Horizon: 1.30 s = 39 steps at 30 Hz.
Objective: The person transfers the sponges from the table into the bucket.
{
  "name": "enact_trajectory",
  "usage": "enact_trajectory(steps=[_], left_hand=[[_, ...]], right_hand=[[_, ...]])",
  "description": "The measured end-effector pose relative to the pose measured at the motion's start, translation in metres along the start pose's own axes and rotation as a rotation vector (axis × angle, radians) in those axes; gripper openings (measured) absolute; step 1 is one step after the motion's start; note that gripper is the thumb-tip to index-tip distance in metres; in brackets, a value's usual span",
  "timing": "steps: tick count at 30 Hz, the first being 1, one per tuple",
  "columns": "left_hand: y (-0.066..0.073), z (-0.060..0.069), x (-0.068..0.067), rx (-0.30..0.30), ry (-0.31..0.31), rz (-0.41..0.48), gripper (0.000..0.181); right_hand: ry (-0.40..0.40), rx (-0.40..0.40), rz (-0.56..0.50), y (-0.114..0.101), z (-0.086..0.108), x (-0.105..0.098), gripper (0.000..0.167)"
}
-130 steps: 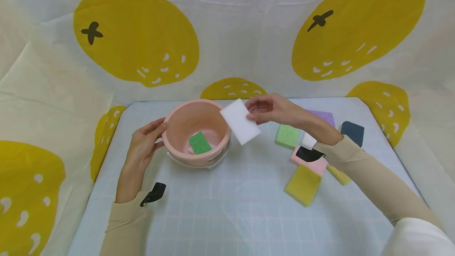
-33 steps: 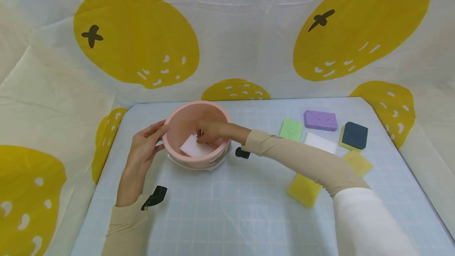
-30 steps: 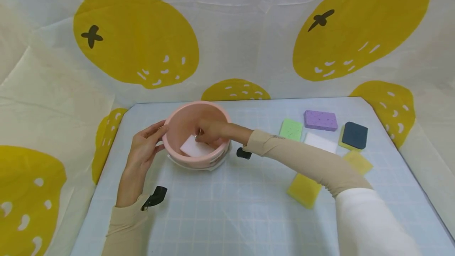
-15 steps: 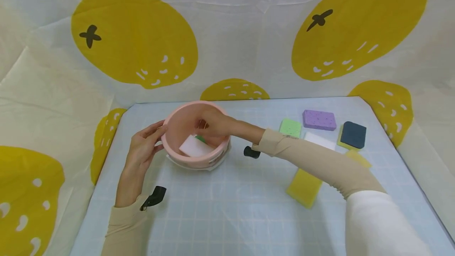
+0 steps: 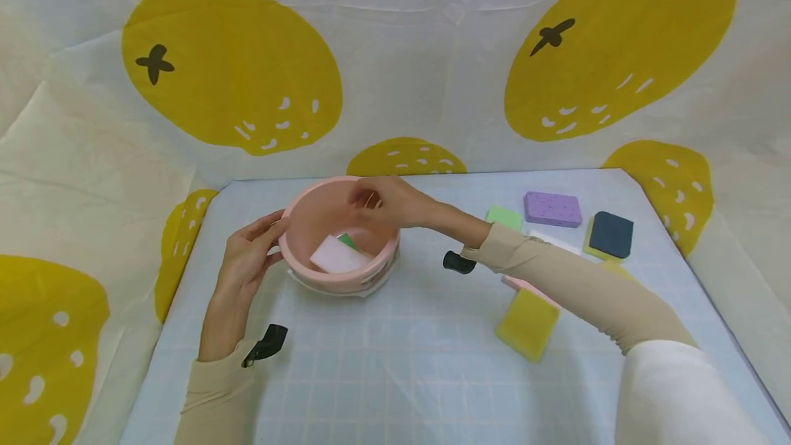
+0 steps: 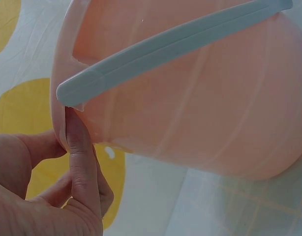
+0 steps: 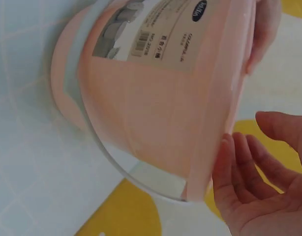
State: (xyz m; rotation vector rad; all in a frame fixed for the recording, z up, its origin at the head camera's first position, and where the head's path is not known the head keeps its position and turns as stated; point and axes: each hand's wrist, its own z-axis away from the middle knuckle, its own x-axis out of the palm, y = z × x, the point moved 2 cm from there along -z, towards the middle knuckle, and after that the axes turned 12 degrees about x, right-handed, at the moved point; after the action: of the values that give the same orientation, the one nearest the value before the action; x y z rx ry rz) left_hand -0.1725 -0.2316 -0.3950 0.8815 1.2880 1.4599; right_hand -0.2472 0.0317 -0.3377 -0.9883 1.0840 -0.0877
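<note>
A pink bucket (image 5: 315,279) stands upright on the table. My left hand (image 5: 244,263) pinches its left rim between thumb and fingers; in the left wrist view the thumb and fingers (image 6: 81,169) meet at the rim by the grey handle (image 6: 166,51). Inside the bucket, a white sponge (image 5: 336,255) lies partly over a green sponge (image 5: 347,241). My right hand (image 5: 402,203) hovers over the bucket's right side, its fingers relaxed and holding nothing. In the right wrist view that hand (image 7: 259,196) is apart from the sponges, beside the bucket's rim.
On the right lie a purple sponge (image 5: 553,209), a light green sponge (image 5: 503,218), a dark-topped sponge (image 5: 612,234) and a yellow sponge (image 5: 528,325). My right sleeve (image 5: 575,280) partly covers a white, a pink (image 5: 522,286) and another yellow one.
My right hand carried the white sponge into the bucket, laid it over the green one and let go. It has since risen to the right. My left hand has stayed at the rim.
</note>
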Motion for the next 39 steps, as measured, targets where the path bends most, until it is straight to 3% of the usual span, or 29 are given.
enact_trajectory(steps=[9, 19, 39], left_hand=[[0.001, 0.001, -0.002, -0.001, -0.002, -0.001, 0.057], [0.002, 0.001, -0.003, 0.026, -0.032, 0.046, 0.058], [0.0, 0.001, -0.002, 0.035, -0.031, 0.05, 0.057]], right_hand=[[0.086, -0.001, -0.089, 0.009, 0.014, -0.023, 0.022], [0.196, -0.011, -0.135, 0.031, 0.027, -0.029, 0.023], [0.317, 0.094, -0.16, 0.086, 0.067, -0.044, 0.023]])
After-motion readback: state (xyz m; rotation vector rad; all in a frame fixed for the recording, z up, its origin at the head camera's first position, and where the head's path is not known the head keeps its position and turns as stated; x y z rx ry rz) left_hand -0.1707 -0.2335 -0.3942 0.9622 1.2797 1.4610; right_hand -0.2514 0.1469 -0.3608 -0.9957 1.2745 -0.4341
